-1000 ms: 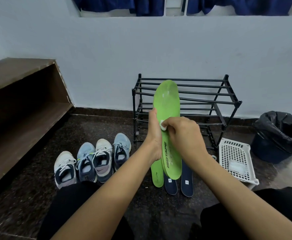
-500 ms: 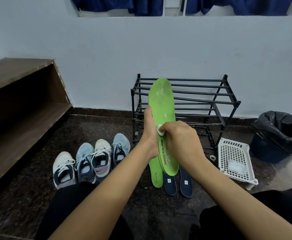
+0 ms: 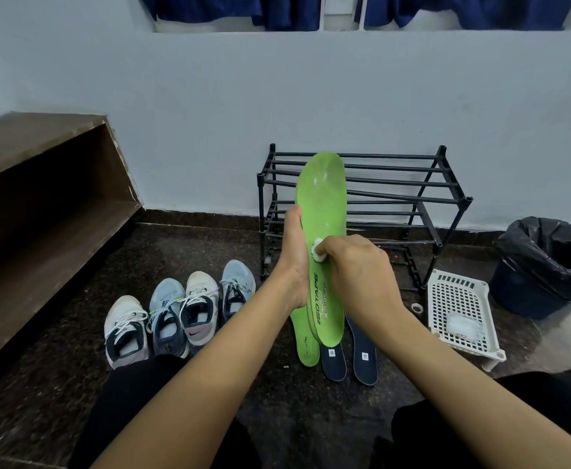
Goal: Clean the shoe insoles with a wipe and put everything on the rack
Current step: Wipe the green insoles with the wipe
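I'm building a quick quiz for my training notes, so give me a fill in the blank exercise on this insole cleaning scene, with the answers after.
1. The left hand holds a ____ insole upright.
2. The right hand presses a wipe, ____ in colour, against it.
3. ____ navy insoles lie before the black rack.
4. ____ shoes stand in a row left of them.
Missing words: green; white; two; four.

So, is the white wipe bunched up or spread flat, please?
Bunched up: the white wipe is a small wad pinched in the right hand on the green insole.
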`<state>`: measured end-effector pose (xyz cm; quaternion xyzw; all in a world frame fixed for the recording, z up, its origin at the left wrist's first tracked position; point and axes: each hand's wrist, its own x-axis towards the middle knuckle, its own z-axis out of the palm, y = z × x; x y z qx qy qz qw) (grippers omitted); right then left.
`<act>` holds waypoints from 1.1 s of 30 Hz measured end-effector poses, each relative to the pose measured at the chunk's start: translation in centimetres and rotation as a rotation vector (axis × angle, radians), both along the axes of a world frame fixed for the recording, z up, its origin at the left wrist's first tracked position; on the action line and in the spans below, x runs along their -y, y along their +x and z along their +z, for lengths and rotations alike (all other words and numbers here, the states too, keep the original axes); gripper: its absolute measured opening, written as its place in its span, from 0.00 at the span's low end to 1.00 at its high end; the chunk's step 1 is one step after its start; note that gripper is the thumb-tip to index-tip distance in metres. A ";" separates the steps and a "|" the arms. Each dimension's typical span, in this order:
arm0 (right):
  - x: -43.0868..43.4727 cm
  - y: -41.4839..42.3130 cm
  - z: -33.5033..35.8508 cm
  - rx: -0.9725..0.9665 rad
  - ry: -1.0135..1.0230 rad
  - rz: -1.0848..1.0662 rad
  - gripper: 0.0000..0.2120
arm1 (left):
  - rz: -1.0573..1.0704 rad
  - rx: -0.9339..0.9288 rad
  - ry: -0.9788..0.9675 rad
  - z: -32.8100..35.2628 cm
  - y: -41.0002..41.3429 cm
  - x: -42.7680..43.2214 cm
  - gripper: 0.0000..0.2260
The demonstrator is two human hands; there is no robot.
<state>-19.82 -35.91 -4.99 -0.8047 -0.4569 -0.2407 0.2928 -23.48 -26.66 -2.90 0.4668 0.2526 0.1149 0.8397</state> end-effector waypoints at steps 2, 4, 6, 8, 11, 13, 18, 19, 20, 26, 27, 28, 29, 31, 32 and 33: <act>0.0 -0.3 -0.1 0.013 -0.013 0.023 0.06 | 0.008 -0.003 0.007 0.1 -0.1 -0.3 0.29; -0.1 0.1 -0.1 0.005 -0.006 0.030 0.06 | 0.004 0.009 0.006 0.1 -0.1 -0.3 0.31; -0.3 0.7 0.0 -0.013 0.003 0.010 0.06 | -0.011 0.024 0.000 0.1 -0.1 0.1 0.31; -0.3 1.3 0.2 -0.018 0.006 -0.038 0.06 | -0.039 0.038 0.008 -0.3 -0.1 0.7 0.31; -0.4 2.0 0.4 -0.056 0.017 -0.121 0.09 | -0.064 0.041 0.016 -0.8 -0.1 1.2 0.28; -0.5 1.9 0.4 -0.086 0.035 -0.141 0.11 | -0.069 0.045 0.011 -0.8 -0.1 1.2 0.28; -1.3 -0.5 0.0 -0.082 0.056 -0.066 0.13 | 0.030 0.032 0.007 -0.8 -0.1 -0.1 0.27; -1.4 -1.0 -0.2 -0.085 0.047 -0.049 0.13 | 0.060 0.022 0.007 -0.9 -0.1 -0.3 0.27; -1.5 -1.3 -0.4 -0.088 0.044 -0.037 0.14 | 0.083 0.014 0.003 -0.9 -0.1 -0.5 0.27; -1.8 -0.2 -0.5 -0.133 0.043 -0.002 0.12 | 0.101 0.014 0.016 -1.0 0.0 -0.6 0.29; -1.8 0.2 -0.3 -0.118 0.039 -0.013 0.12 | 0.081 0.022 0.024 -1.1 0.1 -0.4 0.30; -1.8 0.6 -0.1 -0.099 0.039 -0.029 0.11 | 0.052 0.034 0.028 -1.2 0.2 -0.1 0.30; -1.7 1.1 0.1 -0.083 0.040 -0.052 0.10 | 0.021 0.040 0.033 -1.3 0.2 0.2 0.31; -1.4 2.2 0.6 -0.062 0.043 -0.108 0.10 | -0.041 0.043 0.038 -1.2 0.2 0.7 0.29; -1.3 2.5 0.8 -0.065 0.044 -0.133 0.10 | -0.066 0.047 0.033 -1.1 0.1 0.8 0.27; -1.2 2.6 0.9 -0.074 0.042 -0.148 0.11 | -0.078 0.049 0.033 -1.0 0.0 0.7 0.26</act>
